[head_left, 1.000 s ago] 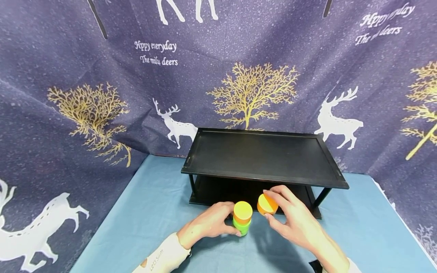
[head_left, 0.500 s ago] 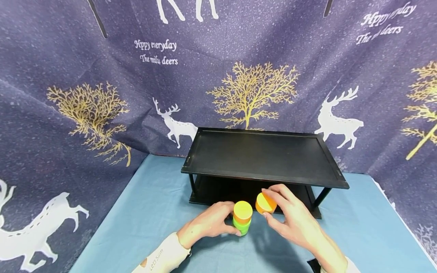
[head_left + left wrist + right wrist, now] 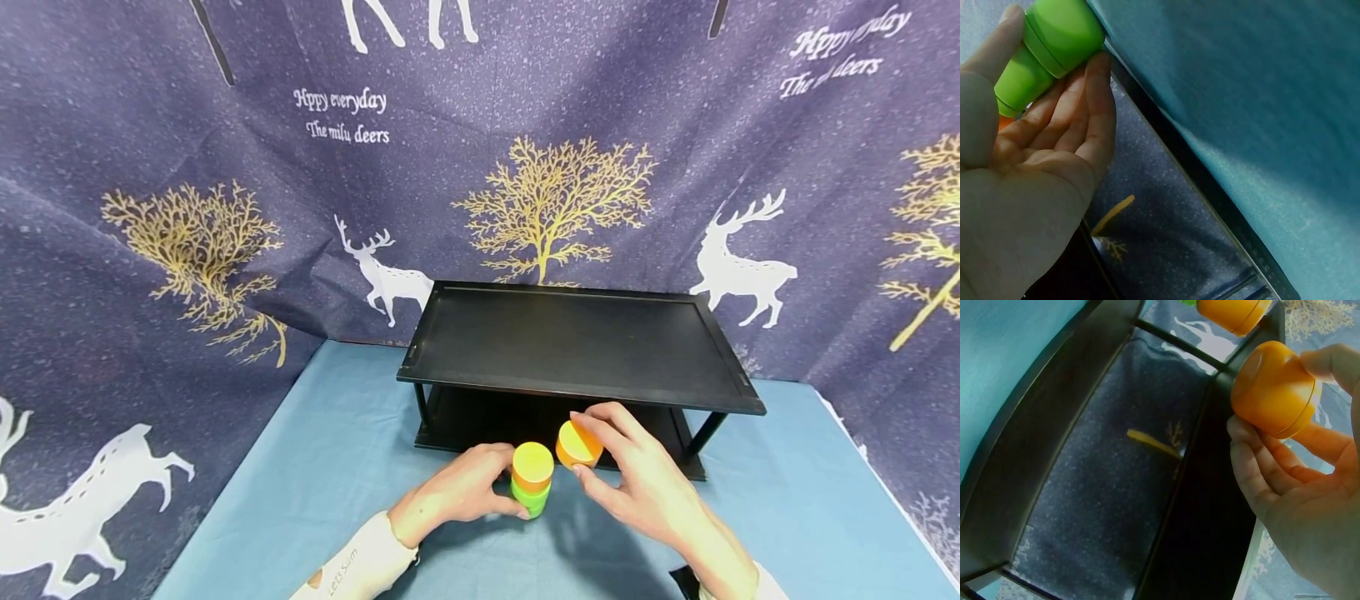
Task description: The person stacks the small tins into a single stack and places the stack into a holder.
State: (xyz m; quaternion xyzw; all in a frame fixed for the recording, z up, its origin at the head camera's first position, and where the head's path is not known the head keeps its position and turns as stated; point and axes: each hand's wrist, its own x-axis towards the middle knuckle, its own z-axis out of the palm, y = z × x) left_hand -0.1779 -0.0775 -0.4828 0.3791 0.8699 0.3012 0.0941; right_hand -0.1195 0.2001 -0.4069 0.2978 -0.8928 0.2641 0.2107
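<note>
Gripping green jar [image 3: 531, 502] w/ orange jar [image 3: 532, 465] already atop, lower ctr.: L hand [image 3: 472, 483]. R hand [image 3: 641, 479] pinches 2nd orange jar [image 3: 578, 444], apparently unplaced.

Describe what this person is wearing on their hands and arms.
The left hand and right hand wear no gloves, and no rings show. The left sleeve is off-white, with a line of lettering only partly legible. Of the right sleeve, just a whitish edge shows; a black piece beside it is too cut off to identify.
</note>
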